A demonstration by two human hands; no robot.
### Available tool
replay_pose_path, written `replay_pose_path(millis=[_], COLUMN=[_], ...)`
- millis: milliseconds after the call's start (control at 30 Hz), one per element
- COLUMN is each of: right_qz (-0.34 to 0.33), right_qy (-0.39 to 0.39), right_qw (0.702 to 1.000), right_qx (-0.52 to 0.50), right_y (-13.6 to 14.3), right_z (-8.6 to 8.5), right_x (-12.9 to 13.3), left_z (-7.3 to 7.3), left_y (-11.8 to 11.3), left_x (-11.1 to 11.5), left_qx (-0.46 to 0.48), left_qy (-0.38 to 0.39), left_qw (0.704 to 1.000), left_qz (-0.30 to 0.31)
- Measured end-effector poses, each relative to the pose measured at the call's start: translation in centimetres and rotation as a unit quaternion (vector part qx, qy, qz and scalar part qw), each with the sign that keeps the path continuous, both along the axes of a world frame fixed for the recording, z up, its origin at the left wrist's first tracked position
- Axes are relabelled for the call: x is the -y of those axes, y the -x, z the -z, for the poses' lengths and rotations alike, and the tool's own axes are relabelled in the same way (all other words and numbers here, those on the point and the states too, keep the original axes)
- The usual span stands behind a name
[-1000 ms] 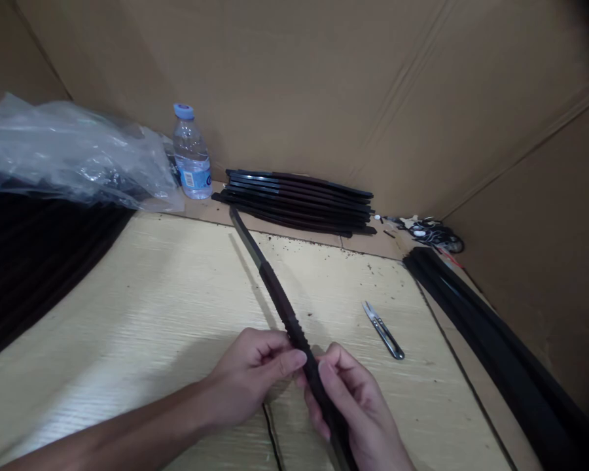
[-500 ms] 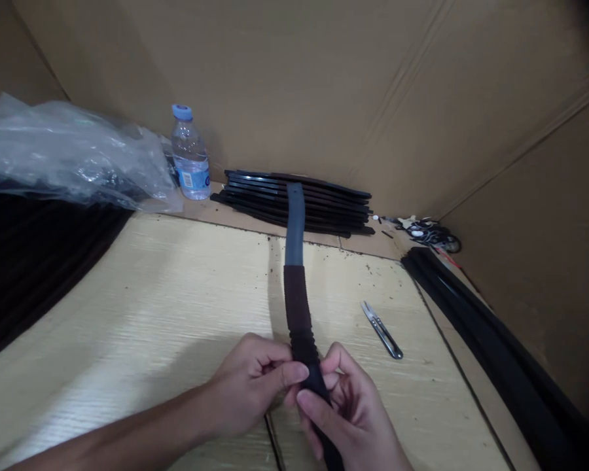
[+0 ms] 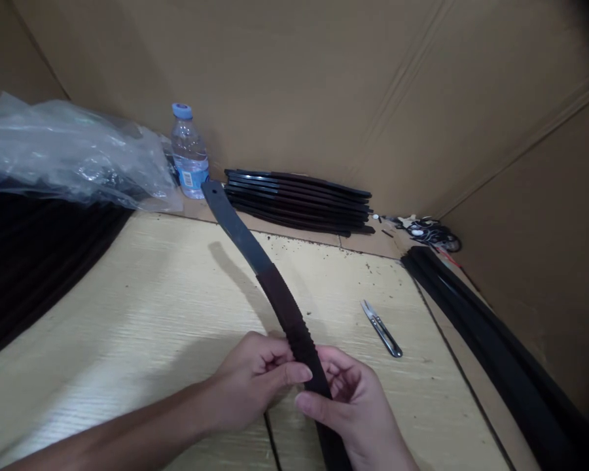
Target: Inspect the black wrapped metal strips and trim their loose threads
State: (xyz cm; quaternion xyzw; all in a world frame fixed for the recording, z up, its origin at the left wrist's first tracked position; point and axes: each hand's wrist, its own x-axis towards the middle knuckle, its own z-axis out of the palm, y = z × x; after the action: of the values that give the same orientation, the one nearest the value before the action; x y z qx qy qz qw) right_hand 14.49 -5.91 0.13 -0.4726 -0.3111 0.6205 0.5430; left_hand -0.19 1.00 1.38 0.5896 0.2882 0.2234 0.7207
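A long, curved dark strip [image 3: 235,233] rises from the bottom edge and leans to the left, its bare grey end with a small hole near the bottle. A dark ribbed fabric sleeve [image 3: 281,296] covers its lower part and is bunched up just above my hands. My left hand [image 3: 258,379] pinches the sleeve from the left, thumb on top. On the right side, a little lower, my right hand [image 3: 351,399] grips the same sleeved strip, with its thumb on the front and its fingers partly hidden behind.
Small thread snips [image 3: 381,329] lie on the pale board at right. Behind are a stack of dark strips [image 3: 304,203], a water bottle [image 3: 190,157] and a clear plastic bag [image 3: 78,154]. Dark fabric [image 3: 39,255] lies left, long black pieces [image 3: 491,340] right, cords [image 3: 429,232] in the corner.
The strip's far end has swung left, from in front of the stack to beside the bottle. Both hands still hold the sleeve in nearly the same place.
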Motion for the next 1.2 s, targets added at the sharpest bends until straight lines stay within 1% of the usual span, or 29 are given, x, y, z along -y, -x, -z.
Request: replay_pose_path(millis=[67,133,233,333,400,467,533,633,733,800,900,933,1033,1100,1200], right_qz=[0.000,-0.012,-0.034,-0.003,0.017,0.025,0.021,-0.005,-0.026,-0.029,-0.029,-0.030,-0.027,-0.028,-0.026], right_qy=[0.001,0.011,0.028,0.032,0.022,0.005,-0.010,-0.016,-0.009,0.003,0.016,0.015,0.000,0.005,0.026], right_qw=[1.000,1.000,0.999,0.999,1.000,1.000,1.000,1.000,1.000,1.000,0.999,0.999,1.000,0.999,0.998], right_qx=[0.004,-0.015,-0.025,-0.011,-0.003,0.004,-0.001,-0.007,-0.002,-0.008,-0.013,-0.010,0.015,0.032,0.056], right_y=[0.0,0.3,0.6,0.8,0.7,0.5,0.3,0.1,0.0,0.1,0.3,0.4,0.3,0.2,0.1], right_z=[0.1,0.0,-0.6,-1.3,-1.6,-1.5,-1.2,-0.7,-0.7,-0.9,-1.4,-1.5,-1.6,-1.6,-1.7], right_x=[0.1,0.4,0.7,0.8,0.8,0.7,0.5,0.2,0.0,-0.1,0.0,0.1,0.3,0.4,0.5], left_z=[0.0,0.0,0.0,0.3,0.5,0.6,0.5,0.1,-0.2,-0.3,-0.1,0.0,0.3,0.4,0.4], left_y=[0.1,0.2,0.2,0.2,0.1,0.1,0.1,0.2,0.2,0.2,0.0,-0.1,-0.2,-0.3,-0.5], left_x=[0.1,0.1,0.1,0.0,-0.1,-0.2,-0.3,-0.3,-0.1,0.0,0.3,0.3,0.3,0.2,0.3], left_qx=[-0.017,-0.008,-0.003,-0.018,-0.004,0.035,0.066,0.044,0.009,0.023,0.071,0.079,0.063,0.050,0.068], left_qy=[0.001,0.014,0.005,-0.020,-0.010,0.015,0.022,0.000,-0.017,0.005,0.078,0.092,0.083,0.067,0.076], left_qw=[1.000,1.000,1.000,1.000,1.000,0.999,0.998,0.999,1.000,0.999,0.993,0.991,0.994,0.996,0.994], left_qz=[-0.002,0.006,0.014,0.001,-0.014,-0.010,0.006,0.017,0.020,0.034,0.057,0.056,0.031,0.021,0.027])
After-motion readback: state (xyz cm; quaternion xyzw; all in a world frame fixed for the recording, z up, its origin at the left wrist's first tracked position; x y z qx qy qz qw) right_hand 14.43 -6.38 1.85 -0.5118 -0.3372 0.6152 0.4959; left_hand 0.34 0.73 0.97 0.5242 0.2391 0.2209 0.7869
